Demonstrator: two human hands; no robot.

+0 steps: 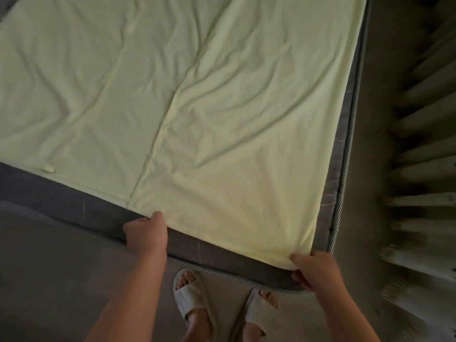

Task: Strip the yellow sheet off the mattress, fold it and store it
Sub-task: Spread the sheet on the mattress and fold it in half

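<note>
The pale yellow sheet [197, 107] lies spread and wrinkled over the dark grey mattress [74, 193], which has a corded rim. A strip of bare mattress shows along the near and right edges. My left hand [146, 234] pinches the sheet's near edge close to a lengthwise crease. My right hand [314, 270] grips the sheet's near right corner at the mattress corner. Both hands sit right at the mattress's near edge.
My two feet in light slippers [195, 299] stand on the grey floor just before the mattress. Pale wooden slats [424, 198] fan out along the right side. Grey floor [49, 280] lies at the lower left.
</note>
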